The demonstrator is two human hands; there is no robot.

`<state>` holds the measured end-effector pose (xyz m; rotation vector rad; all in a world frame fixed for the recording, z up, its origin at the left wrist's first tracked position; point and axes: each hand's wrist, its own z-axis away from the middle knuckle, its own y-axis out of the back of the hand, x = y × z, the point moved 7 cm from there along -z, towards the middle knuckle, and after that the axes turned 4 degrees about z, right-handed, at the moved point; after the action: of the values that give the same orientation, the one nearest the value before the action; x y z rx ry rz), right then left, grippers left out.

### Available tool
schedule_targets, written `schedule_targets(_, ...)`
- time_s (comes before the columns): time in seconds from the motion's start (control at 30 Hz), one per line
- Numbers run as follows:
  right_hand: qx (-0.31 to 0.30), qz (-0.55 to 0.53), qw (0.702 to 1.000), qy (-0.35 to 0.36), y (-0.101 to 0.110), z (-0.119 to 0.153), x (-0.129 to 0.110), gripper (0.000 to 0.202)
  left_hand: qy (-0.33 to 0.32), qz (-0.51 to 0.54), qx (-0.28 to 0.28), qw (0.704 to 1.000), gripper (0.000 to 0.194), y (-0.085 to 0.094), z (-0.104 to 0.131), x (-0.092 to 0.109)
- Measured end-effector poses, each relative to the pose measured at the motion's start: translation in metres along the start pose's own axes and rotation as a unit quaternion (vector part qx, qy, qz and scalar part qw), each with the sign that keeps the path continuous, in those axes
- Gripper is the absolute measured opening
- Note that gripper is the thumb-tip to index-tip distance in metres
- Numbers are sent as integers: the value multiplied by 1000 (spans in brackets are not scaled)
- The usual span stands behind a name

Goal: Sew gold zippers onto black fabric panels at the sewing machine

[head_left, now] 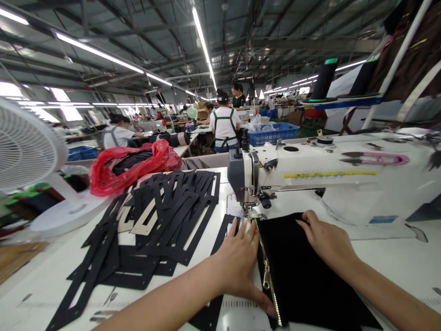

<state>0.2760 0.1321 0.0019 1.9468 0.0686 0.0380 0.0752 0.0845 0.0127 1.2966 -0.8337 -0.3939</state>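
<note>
My left hand (238, 264) lies flat with its fingers stretched, pressing on a black slotted panel (220, 243) beside a gold metal zipper (266, 271). Its thumb reaches the zipper's lower end. To the right of the zipper spreads a piece of black fabric (306, 276). My right hand (325, 236) pinches the top right edge of that fabric between thumb and fingers. The zipper's upper end lies at the presser foot of a white sewing machine (310, 174). Whether the needle is down in the material is too small to tell.
Left of the machine lies a heap of black slotted panels (161, 220). Behind it sits a red plastic bag (134, 163), with a white fan (31, 147) at far left. Pink-handled thread snips (375, 158) rest on the machine. Beyond are a blue crate (274, 134) and people working.
</note>
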Motion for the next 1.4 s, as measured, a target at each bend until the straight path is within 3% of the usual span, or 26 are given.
schedule_targets(0.13, 26, 34, 997, 70, 17, 0, -29, 37, 5, 8, -7, 1000, 125, -2, 0, 0)
schedule_targets(0.3, 35, -19, 957, 287, 12, 31, -96, 45, 10, -1, -12, 1000, 127, -7, -3, -4)
schedule_targets(0.47, -32, -51, 960, 274, -10, 42, -100, 49, 3, 1, -15, 1000, 129, -9, -5, -9)
schedule_targets(0.53, -44, -58, 961, 265, -11, 40, -98, 49, -11, 4, 5, 1000, 117, -6, 1, -2)
schedule_targets(0.63, -44, -64, 962, 260, -9, 38, -96, 48, -28, 19, 38, 999, 80, -6, 22, 17)
schedule_targets(0.8, -41, -64, 963, 258, -10, 39, -97, 48, -97, 72, -3, 993, 40, -22, 70, 44)
schedule_targets(0.87, -43, -63, 964, 256, -11, 39, -97, 48, -91, 68, 1, 993, 43, -18, 86, 36)
schedule_targets(0.93, -45, -62, 964, 256, -10, 38, -97, 49, -7, 33, 25, 999, 77, -10, 98, 13)
schedule_targets(1.0, -48, -60, 963, 257, -8, 38, -97, 49, 88, -11, 10, 996, 105, -9, 109, -10)
schedule_targets(1.07, -59, -58, 962, 259, -6, 38, -97, 50, 141, -44, -43, 988, 100, -17, 116, -23)
schedule_targets(1.17, -71, -43, 961, 263, -5, 38, -97, 51, 159, -79, -87, 980, 75, -28, 122, -28)
schedule_targets(1.4, -17, -15, 961, 275, 1, 37, -99, 50, 88, -97, -3, 991, 60, -29, 118, -46)
